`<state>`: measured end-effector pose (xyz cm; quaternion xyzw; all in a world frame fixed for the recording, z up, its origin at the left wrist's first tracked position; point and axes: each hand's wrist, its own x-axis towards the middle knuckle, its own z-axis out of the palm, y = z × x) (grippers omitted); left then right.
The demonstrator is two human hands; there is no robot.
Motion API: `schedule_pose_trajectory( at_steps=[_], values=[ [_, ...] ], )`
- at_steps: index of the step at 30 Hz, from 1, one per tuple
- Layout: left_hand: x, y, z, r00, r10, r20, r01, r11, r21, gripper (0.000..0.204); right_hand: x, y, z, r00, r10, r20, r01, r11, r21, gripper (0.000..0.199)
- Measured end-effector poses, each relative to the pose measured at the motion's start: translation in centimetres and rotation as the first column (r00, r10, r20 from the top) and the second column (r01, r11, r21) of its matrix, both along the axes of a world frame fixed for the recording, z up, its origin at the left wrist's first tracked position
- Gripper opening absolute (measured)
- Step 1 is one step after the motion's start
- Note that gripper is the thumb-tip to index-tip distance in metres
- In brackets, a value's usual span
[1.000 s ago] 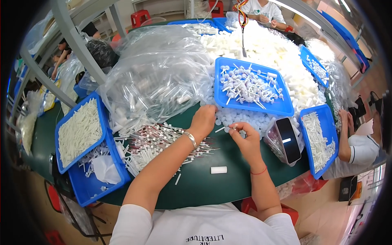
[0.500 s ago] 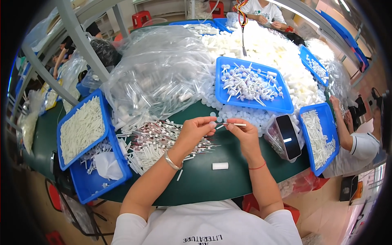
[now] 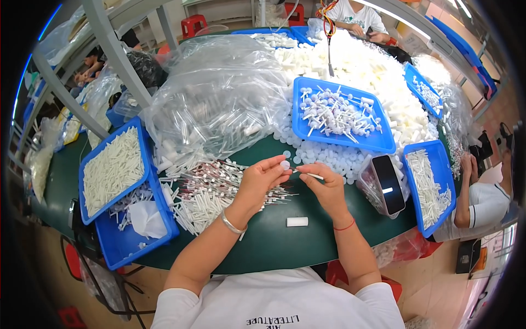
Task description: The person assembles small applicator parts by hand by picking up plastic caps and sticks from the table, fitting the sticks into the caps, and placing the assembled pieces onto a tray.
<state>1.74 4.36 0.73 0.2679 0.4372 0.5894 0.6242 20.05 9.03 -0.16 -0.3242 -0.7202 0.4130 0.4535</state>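
Note:
Between the fingertips of my left hand (image 3: 264, 178) is a small round translucent white disc (image 3: 285, 164), its flat face turned up. My right hand (image 3: 324, 186) pinches a thin white stick (image 3: 313, 175) that slants down to the right, its left end close to the disc. Whether the two touch is too small to tell. Both hands hover over the green table (image 3: 268, 241). Under and beside my left forearm lie a heap of thin dark-red and white sticks (image 3: 219, 181) and a pile of white tubes (image 3: 200, 211). A short white cylinder (image 3: 297, 222) lies nearer me.
Beyond my hands, loose translucent discs (image 3: 323, 158) surround a blue tray (image 3: 378, 143) of disc-topped sticks. A large clear bag (image 3: 213, 82) stands behind left. Stacked blue trays (image 3: 112, 256) are at left, another tray (image 3: 430, 226) at right, beside a phone (image 3: 387, 183) on a clear tub.
The disc in my left fingers has turned its face upward. My right hand has tipped downward slightly, and the stick now slants more. The view has shifted a little.

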Motion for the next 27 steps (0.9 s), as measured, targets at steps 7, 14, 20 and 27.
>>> schedule_pose_trajectory(
  at_steps=[7,14,20,27],
  values=[
    [-0.3,-0.3,-0.7,0.997,-0.023,-0.078,0.025,0.999,0.027,0.034,0.2,0.2,-0.4,0.999,0.008,0.043,-0.008,1.000,0.013,0.012],
    [0.0,-1.0,-1.2,0.974,-0.161,-0.159,0.165,0.986,0.008,0.032,-0.3,-0.4,0.0,0.992,0.124,-0.026,-0.126,0.982,-0.140,0.011],
    [-0.1,-1.2,-2.2,0.982,-0.187,0.016,0.188,0.980,-0.060,0.029,-0.4,-0.8,0.5,0.999,0.045,-0.027,-0.052,0.927,-0.371,0.009],
    [-0.2,-1.0,-3.0,0.976,-0.156,0.154,0.173,0.979,-0.106,0.027,-0.3,-0.6,-0.2,0.996,0.071,0.044,-0.064,0.987,-0.146,0.011]
  ],
)
